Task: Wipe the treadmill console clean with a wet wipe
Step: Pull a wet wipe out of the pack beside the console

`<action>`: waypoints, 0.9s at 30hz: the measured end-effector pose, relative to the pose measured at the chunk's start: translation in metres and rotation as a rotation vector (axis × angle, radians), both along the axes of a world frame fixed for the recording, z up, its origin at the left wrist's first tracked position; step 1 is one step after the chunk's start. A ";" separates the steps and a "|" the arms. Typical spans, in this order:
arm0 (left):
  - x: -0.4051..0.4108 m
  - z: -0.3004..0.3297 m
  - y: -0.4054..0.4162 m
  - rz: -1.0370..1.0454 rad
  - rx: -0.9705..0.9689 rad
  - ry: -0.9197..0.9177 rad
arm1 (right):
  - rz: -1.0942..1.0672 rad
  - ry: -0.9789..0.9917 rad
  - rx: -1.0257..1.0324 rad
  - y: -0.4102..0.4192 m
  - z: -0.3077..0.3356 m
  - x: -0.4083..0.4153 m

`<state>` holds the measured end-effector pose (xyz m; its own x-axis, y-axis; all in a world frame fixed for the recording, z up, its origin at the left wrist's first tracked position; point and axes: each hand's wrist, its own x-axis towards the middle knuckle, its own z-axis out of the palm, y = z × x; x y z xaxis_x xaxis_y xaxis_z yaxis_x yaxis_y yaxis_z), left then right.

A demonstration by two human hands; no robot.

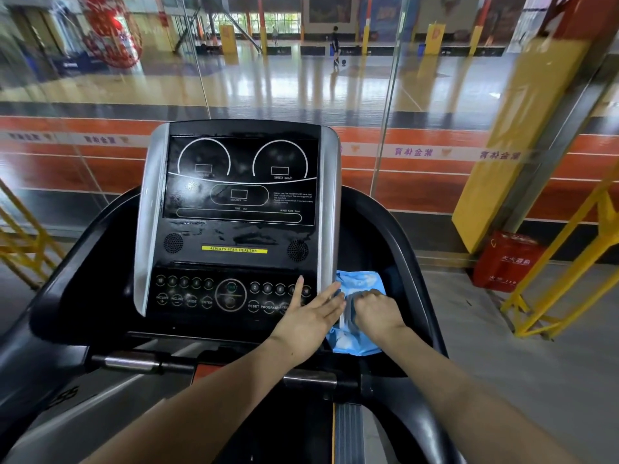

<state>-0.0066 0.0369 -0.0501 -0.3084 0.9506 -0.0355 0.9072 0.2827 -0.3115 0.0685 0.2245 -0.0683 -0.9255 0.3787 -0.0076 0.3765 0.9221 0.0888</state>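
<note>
One console (234, 209), one wipe pack (360, 286), two hands.

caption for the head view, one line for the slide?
Left hand flat by the treadmill console keypad; right hand on the blue wet-wipe pack in the side tray.

Big glass wall (301, 95) up front, looking out on a shiny wooden court (234, 78) that's catching a lot of daylight from the far windows (268, 21). An orange band (418, 162) with mirrored lettering runs across the glass, and a fat yellow pillar (522, 128) leans into the right side. Grey floor (485, 346) down here, a red box (505, 262) by the pillar and yellow railings (562, 262) on both sides.
</note>
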 end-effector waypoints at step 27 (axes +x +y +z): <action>0.003 0.002 -0.001 0.001 -0.037 0.052 | 0.016 0.139 -0.245 0.010 -0.001 0.021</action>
